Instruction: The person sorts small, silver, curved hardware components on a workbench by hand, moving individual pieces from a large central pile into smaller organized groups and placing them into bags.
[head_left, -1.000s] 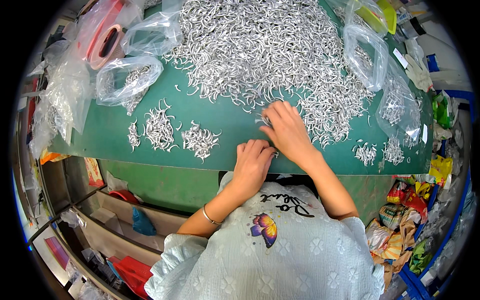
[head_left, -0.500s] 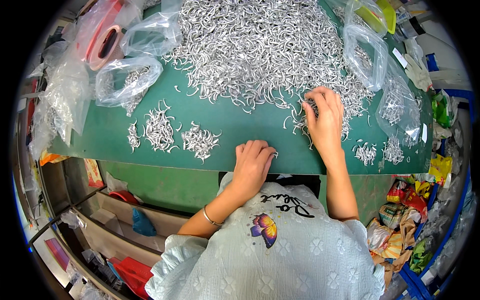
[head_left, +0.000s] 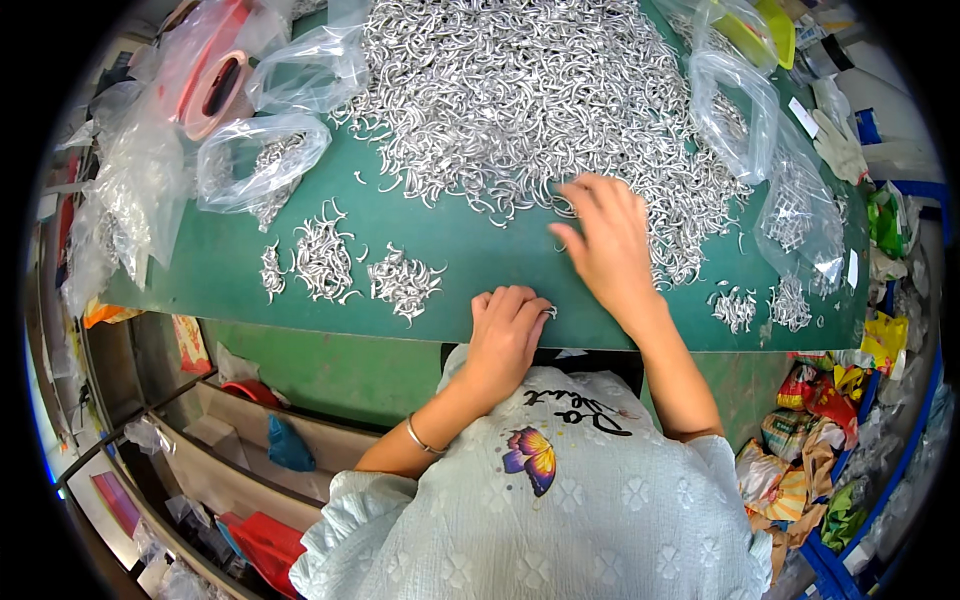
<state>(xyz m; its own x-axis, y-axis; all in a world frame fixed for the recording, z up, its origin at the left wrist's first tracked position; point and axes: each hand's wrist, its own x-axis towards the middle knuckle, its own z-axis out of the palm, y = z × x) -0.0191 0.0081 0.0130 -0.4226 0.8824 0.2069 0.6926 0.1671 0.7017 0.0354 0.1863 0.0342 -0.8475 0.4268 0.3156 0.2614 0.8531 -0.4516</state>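
Note:
A broad pile of small curved silvery metal pieces (head_left: 520,100) covers the far middle of the green table (head_left: 480,262). By the table's front edge rests my left hand (head_left: 505,335), its fingers curled down and closed; the bright end of a curved metal piece (head_left: 549,312) shows beside its fingertips, and whatever else lies under the palm is hidden. My right hand (head_left: 610,240) hovers at the pile's near edge, thumb apart from the fingers, which reach over the nearest pieces. Left of my left hand lie small separate heaps: one (head_left: 403,283), another (head_left: 322,258) and a thin one (head_left: 272,271).
Two small heaps (head_left: 735,309) (head_left: 790,304) lie at the front right. Clear plastic bags with metal pieces stand at the left (head_left: 262,165) and right (head_left: 800,215). A pink tape dispenser (head_left: 217,95) sits far left. Below left is a shelf drawer (head_left: 250,440).
My right hand has shifted left along the pile's near edge, and the loose pieces beneath it there are no longer seen. My left hand stays in place.

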